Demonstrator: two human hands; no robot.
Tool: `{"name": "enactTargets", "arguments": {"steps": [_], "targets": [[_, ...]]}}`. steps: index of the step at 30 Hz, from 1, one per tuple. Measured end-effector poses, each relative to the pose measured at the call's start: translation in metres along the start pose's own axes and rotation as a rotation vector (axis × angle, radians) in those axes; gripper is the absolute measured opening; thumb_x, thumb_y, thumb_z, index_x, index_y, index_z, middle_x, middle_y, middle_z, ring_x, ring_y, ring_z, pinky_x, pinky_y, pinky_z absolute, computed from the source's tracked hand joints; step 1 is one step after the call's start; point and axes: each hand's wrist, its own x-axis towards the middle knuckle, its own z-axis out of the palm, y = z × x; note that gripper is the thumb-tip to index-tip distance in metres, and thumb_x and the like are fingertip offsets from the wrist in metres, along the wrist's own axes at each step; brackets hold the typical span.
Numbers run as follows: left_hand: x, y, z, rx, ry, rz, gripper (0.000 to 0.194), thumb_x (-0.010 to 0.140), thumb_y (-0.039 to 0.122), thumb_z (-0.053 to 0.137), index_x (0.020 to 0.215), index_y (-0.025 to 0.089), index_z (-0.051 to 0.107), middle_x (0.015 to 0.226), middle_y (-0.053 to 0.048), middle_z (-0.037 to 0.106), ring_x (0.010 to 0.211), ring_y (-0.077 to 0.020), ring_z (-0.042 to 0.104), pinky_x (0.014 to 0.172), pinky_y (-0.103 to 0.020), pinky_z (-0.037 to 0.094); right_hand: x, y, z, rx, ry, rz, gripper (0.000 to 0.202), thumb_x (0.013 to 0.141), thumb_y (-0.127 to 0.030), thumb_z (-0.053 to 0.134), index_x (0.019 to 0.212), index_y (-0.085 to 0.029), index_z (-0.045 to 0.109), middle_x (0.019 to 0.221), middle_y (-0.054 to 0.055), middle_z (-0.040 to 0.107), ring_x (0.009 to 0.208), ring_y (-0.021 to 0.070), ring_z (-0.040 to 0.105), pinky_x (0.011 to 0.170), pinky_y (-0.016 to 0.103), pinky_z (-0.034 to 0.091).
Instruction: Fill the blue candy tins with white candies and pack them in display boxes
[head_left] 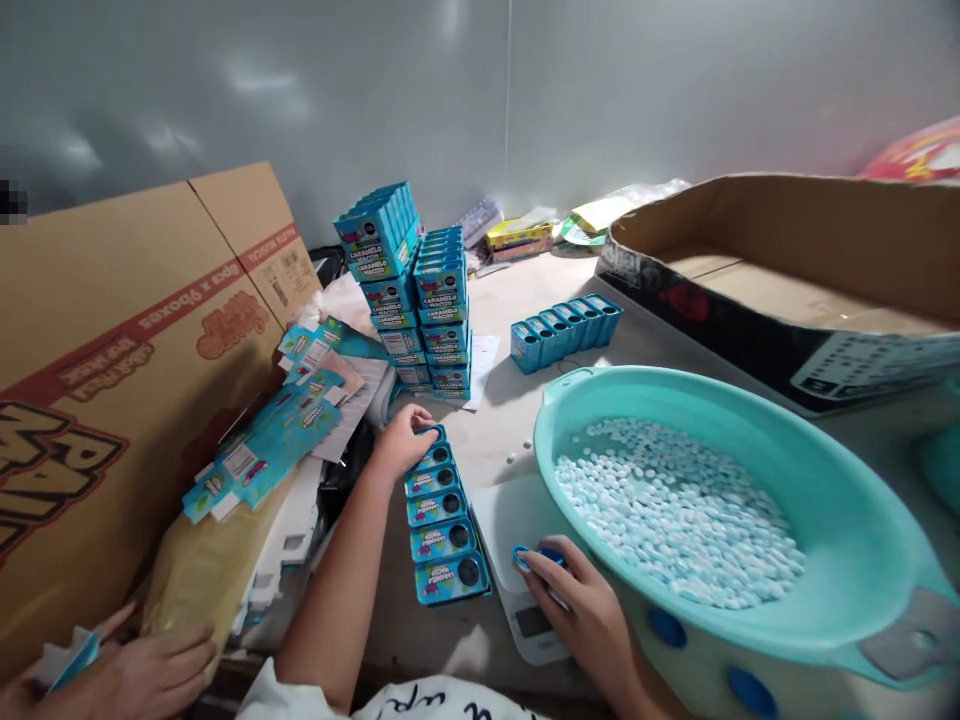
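Observation:
My left hand [405, 440] is closed over the far end of a row of small blue candy boxes [439, 540], printed "Caramelo Macizo". Each box has a dark round hole in its upper face. My right hand [577, 600] is closed around small blue rounded pieces [553, 553], just above a white scale [529, 625]; their exact kind is unclear. Close to the right of that hand stands a turquoise tub [847, 530] holding many pale blue and white candies [675, 510].
Stacked blue boxes [446, 330] rise at the back. Another box row [566, 330] stands behind the tub. Cardboard boxes flank both sides, left [150, 300] and right [712, 330]. Flat blue cartons [285, 430] lie left. Another person's hand [142, 670] is at lower left.

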Motion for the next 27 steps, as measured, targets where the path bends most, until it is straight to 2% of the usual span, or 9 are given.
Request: {"name": "enactTargets", "arguments": {"steps": [3, 7, 10, 16, 19, 22, 25, 26, 27], "targets": [[0.005, 0.002, -0.003, -0.022, -0.072, -0.042, 0.028, 0.073, 0.016, 0.073, 0.100, 0.016, 0.068, 0.102, -0.010, 0.075, 0.088, -0.0188, 0.070, 0.074, -0.026, 0.054, 0.001, -0.001, 0.001, -0.001, -0.018, -0.009, 0.028, 0.107, -0.022, 0.045, 0.097, -0.019, 0.070, 0.093, 0.007, 0.062, 0.064, 0.0116, 0.063, 0.061, 0.018, 0.054], [0.019, 0.009, -0.010, -0.044, -0.205, -0.105, 0.017, 0.064, 0.014, 0.075, 0.080, 0.015, 0.071, 0.081, -0.006, 0.074, 0.073, -0.0176, 0.067, 0.064, -0.024, 0.051, 0.002, 0.000, 0.002, 0.016, -0.027, -0.001, 0.025, 0.106, -0.020, 0.046, 0.099, -0.019, 0.070, 0.092, 0.006, 0.062, 0.069, 0.0119, 0.065, 0.063, 0.016, 0.054], [0.030, 0.008, -0.014, -0.063, -0.271, -0.157, 0.018, 0.057, 0.016, 0.077, 0.073, 0.015, 0.070, 0.068, -0.003, 0.069, 0.063, -0.0162, 0.063, 0.058, -0.024, 0.048, 0.001, -0.001, 0.002, 0.002, -0.060, 0.008, 0.027, 0.106, -0.020, 0.045, 0.099, -0.019, 0.071, 0.093, 0.007, 0.063, 0.069, 0.0120, 0.064, 0.064, 0.017, 0.055], [0.030, -0.006, -0.009, -0.145, -0.289, -0.197, 0.027, 0.055, 0.030, 0.079, 0.073, 0.017, 0.063, 0.064, 0.002, 0.064, 0.060, -0.0146, 0.060, 0.060, -0.025, 0.048, -0.006, -0.002, 0.000, -0.012, -0.135, 0.081, 0.029, 0.105, -0.020, 0.044, 0.099, -0.020, 0.073, 0.095, 0.007, 0.063, 0.069, 0.0124, 0.062, 0.064, 0.018, 0.054], [0.026, -0.004, -0.006, -0.147, -0.244, -0.159, 0.026, 0.057, 0.029, 0.078, 0.073, 0.017, 0.061, 0.067, 0.001, 0.064, 0.065, -0.0165, 0.061, 0.066, -0.028, 0.051, -0.006, -0.002, 0.000, 0.010, -0.144, 0.093, 0.029, 0.103, -0.019, 0.045, 0.100, -0.021, 0.074, 0.096, 0.007, 0.064, 0.070, 0.0133, 0.063, 0.065, 0.019, 0.055], [0.006, 0.006, -0.004, -0.119, -0.060, -0.064, 0.021, 0.064, 0.020, 0.075, 0.081, 0.018, 0.063, 0.086, -0.005, 0.069, 0.088, -0.0214, 0.066, 0.088, -0.035, 0.053, -0.002, -0.004, -0.001, 0.054, -0.086, 0.073, 0.026, 0.103, -0.019, 0.048, 0.098, -0.020, 0.073, 0.094, 0.007, 0.064, 0.071, 0.0136, 0.065, 0.064, 0.019, 0.055], [-0.037, 0.019, -0.001, -0.060, 0.123, 0.114, 0.014, 0.075, 0.017, 0.070, 0.089, 0.020, 0.067, 0.110, -0.006, 0.070, 0.116, -0.0218, 0.061, 0.108, -0.033, 0.043, 0.007, -0.008, 0.001, 0.108, -0.049, 0.059, 0.022, 0.103, -0.020, 0.052, 0.098, -0.020, 0.073, 0.094, 0.008, 0.064, 0.069, 0.0132, 0.066, 0.060, 0.019, 0.055], [-0.054, 0.023, 0.001, -0.015, 0.105, 0.237, 0.007, 0.081, 0.020, 0.067, 0.088, 0.020, 0.068, 0.107, -0.007, 0.071, 0.112, -0.0215, 0.062, 0.106, -0.032, 0.044, 0.011, -0.009, 0.002, 0.116, -0.044, 0.050, 0.021, 0.103, -0.021, 0.052, 0.099, -0.021, 0.073, 0.094, 0.008, 0.064, 0.068, 0.0133, 0.066, 0.059, 0.019, 0.054], [-0.071, 0.027, 0.004, 0.007, 0.028, 0.315, 0.009, 0.087, 0.025, 0.064, 0.090, 0.020, 0.071, 0.102, -0.006, 0.073, 0.103, -0.0201, 0.065, 0.098, -0.031, 0.047, 0.015, -0.010, 0.004, 0.119, -0.043, 0.026, 0.021, 0.104, -0.022, 0.053, 0.100, -0.021, 0.074, 0.094, 0.008, 0.065, 0.066, 0.0134, 0.065, 0.057, 0.020, 0.054]]}}
